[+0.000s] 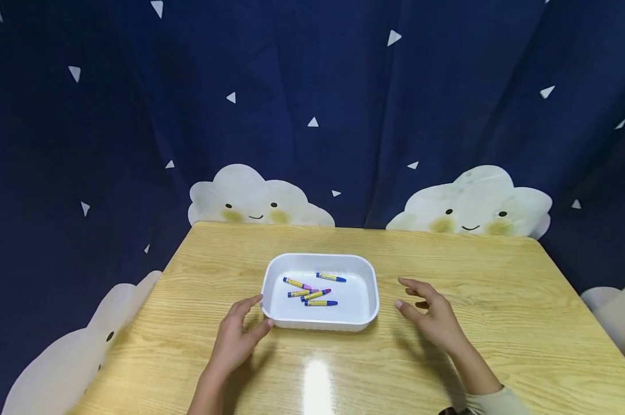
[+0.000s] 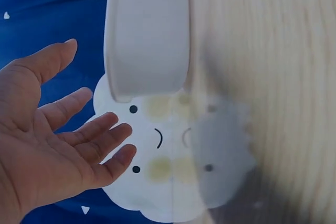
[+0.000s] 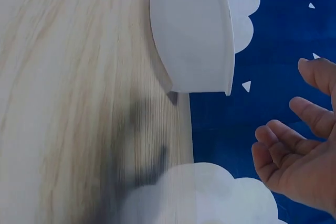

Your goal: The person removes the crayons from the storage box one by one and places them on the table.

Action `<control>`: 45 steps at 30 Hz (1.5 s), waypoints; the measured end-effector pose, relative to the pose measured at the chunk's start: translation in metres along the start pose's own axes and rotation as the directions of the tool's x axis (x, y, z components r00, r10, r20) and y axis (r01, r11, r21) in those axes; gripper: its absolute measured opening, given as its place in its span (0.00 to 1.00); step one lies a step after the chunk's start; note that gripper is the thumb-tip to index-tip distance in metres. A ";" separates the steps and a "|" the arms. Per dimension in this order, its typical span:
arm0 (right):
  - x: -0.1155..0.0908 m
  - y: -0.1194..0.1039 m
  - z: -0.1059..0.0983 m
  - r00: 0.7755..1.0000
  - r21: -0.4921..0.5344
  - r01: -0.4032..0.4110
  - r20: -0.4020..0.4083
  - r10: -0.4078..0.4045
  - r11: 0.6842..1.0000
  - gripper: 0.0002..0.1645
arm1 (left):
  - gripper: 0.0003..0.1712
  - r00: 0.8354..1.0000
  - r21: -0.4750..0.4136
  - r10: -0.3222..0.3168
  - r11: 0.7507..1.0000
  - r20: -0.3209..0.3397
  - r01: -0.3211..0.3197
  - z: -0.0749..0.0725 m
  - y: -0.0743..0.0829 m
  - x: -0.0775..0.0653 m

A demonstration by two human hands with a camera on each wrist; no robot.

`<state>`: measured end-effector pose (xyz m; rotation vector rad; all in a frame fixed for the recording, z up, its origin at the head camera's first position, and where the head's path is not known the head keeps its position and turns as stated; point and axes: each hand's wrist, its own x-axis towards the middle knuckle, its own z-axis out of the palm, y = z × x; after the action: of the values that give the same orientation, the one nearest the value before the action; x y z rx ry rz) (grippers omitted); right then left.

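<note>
A white rectangular plastic tray (image 1: pixel 317 325) stands on the wooden table, with several crayons (image 1: pixel 320 303) lying in it. The crayons have yellow wrappers and blue ends, some with pink or purple tips. One crayon (image 1: pixel 331 277) lies apart near the tray's back wall. My left hand (image 1: pixel 236 340) is at the tray's front left corner, thumb and fingertips right at the rim. To the right of the tray, a gap away from it, my right hand (image 1: pixel 436 317) hovers over the table with relaxed fingers and nothing in them. Both wrist views show the tray's outer wall (image 2: pixel 149 35) beside spread fingers.
The wooden table (image 1: pixel 478 276) reaches back to a dark blue curtain (image 1: pixel 312 75) with white triangles and smiling clouds. A glare spot shines on the tabletop in front of the tray. A pale object (image 1: pixel 624 317) shows at the right edge.
</note>
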<state>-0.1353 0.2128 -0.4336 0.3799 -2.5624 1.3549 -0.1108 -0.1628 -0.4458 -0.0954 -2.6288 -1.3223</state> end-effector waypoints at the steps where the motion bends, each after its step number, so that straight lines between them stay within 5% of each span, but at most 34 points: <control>1: 0.002 -0.001 0.002 1.000 0.011 0.004 0.008 -0.004 1.000 0.26 | 0.32 1.000 -0.012 -0.008 1.000 -0.002 0.008 0.001 0.000 0.000; 14: 0.026 -0.011 0.025 0.997 0.143 -0.027 0.074 0.016 0.989 0.28 | 0.47 0.998 -0.116 -0.046 0.992 0.048 0.051 0.014 -0.006 0.010; 25: 0.042 -0.014 0.043 0.986 0.218 -0.107 0.148 0.076 0.970 0.33 | 0.49 0.994 -0.186 -0.074 0.979 0.083 0.088 0.022 -0.012 0.020; 33: 0.059 -0.026 0.059 0.979 0.312 -0.151 0.178 0.098 0.938 0.32 | 0.51 0.988 -0.155 -0.114 0.979 0.106 0.129 0.024 -0.011 0.027; 45: 0.078 -0.024 0.096 0.957 0.285 -0.268 0.186 0.222 0.920 0.31 | 0.53 0.976 -0.203 -0.159 0.961 0.146 0.187 0.026 -0.011 0.027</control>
<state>-0.2080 0.1101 -0.4440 0.2201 -2.5867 1.8972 -0.1425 -0.1491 -0.4639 0.0201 -2.6391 -1.7132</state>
